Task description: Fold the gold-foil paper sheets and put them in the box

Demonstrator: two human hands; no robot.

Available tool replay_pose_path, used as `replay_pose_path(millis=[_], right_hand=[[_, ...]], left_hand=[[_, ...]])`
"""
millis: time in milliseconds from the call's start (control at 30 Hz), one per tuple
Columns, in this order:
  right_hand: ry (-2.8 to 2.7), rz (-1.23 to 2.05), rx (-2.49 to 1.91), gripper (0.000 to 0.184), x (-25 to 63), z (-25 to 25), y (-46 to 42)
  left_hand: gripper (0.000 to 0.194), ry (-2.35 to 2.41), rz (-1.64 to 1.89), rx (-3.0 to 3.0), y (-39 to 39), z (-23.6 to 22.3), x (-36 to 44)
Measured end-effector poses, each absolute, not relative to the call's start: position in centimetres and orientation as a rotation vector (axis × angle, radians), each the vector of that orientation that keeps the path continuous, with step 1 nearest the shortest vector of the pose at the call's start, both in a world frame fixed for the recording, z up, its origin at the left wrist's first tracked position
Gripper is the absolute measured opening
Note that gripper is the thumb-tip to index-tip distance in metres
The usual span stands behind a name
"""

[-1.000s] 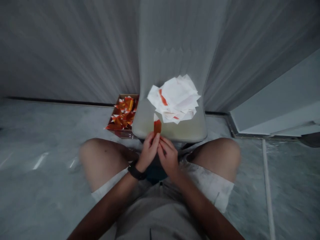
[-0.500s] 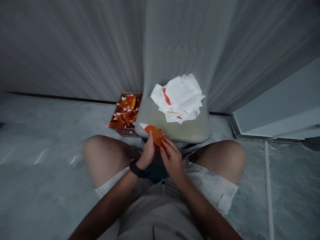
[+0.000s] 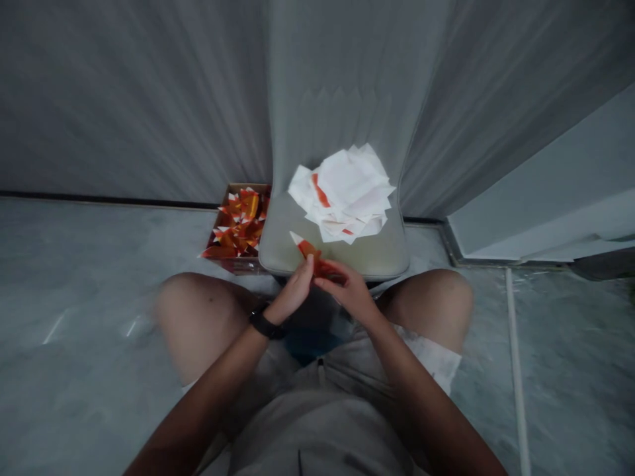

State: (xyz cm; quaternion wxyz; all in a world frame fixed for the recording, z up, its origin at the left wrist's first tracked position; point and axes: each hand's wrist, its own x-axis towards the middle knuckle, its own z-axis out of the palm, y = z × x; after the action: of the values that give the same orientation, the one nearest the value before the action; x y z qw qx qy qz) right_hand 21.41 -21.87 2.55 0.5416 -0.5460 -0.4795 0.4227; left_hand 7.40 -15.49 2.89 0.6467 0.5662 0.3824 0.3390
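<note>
Head view: left hand (image 3: 292, 291) and right hand (image 3: 350, 291) pinch an orange-and-white paper strip (image 3: 307, 248) between nearly closed fingers (image 3: 330, 272), just below loose white paper sheets (image 3: 344, 195) on a pale chair seat (image 3: 370, 254).

The orange paper piece (image 3: 308, 249) just by the seat (image 3: 367, 254) is looking shiny, the white paper sheets (image 3: 347, 188) on the seat are looking matt, and the seat is looking smooth.
</note>
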Motion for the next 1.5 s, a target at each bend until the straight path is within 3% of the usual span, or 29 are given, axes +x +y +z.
replay_pose_path(millis=[233, 600, 800, 1000, 1133, 1300, 1500], right_hand=[[-0.896, 1.165, -1.177, 0.048, 22.2, 2.8, -20.0], [-0.962, 1.02, -1.215, 0.041, 25.4, 2.4, -13.8], [-1.343, 0.599, -1.428, 0.023, 27.8, 2.9, -11.3], [-1.328, 0.383, -1.586, 0.025, 27.6, 2.3, -10.4], [-1.246, 0.295, -1.654, 0.028, 27.1, 2.3, -10.3], [-1.209, 0.254, -1.702, 0.029, 26.7, 2.1, -10.5], [-1.121, 0.305, -1.726, 0.032, 27.0, 2.1, -10.5]], left_hand=[[0.063, 0.76, 0.749, 1.479, -12.5, 3.6, 8.0], [0.057, 0.679, 0.733, 1.486, -5.3, 3.9, 11.2], [0.058, 0.662, 0.695, 1.367, -2.2, 2.7, 12.9], [0.074, 0.702, 0.774, 1.281, -1.9, 1.8, 13.5], [0.066, 0.755, 0.869, 1.259, -1.7, 1.3, 13.7], [0.042, 0.806, 0.934, 1.364, -1.9, 0.9, 13.7], [0.039, 0.786, 0.865, 1.46, -2.4, 1.5, 13.0]])
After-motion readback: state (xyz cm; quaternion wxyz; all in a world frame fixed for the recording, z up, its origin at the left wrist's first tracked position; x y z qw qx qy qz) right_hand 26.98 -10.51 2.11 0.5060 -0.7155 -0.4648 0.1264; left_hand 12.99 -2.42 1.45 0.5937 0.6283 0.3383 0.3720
